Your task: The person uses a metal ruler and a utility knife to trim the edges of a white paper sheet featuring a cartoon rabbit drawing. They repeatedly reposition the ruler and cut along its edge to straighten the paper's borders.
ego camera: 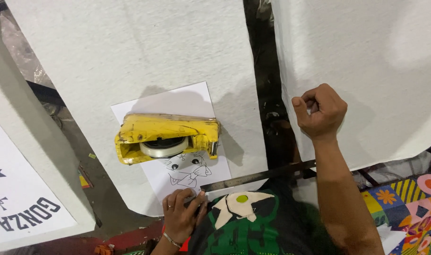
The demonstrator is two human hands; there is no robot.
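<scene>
A white paper sheet (177,106) with a black cartoon line drawing lies on a large white fabric panel (130,52). A worn yellow tape dispenser (166,130) holding a clear tape roll (163,147) rests across the sheet's middle. My left hand (180,215), a thin bracelet on the wrist, sits at the sheet's lower edge with its fingers curled over the near end of a long dark metal ruler (262,174). My right hand (319,111) is a closed fist resting on a second white panel (366,61) to the right; nothing shows inside it.
A dark gap (265,71) runs between the two white panels. A white board with black lettering (21,198) stands at the left. Colourful patterned cloth (414,203) lies at the lower right. My green and black shirt (253,222) fills the bottom centre.
</scene>
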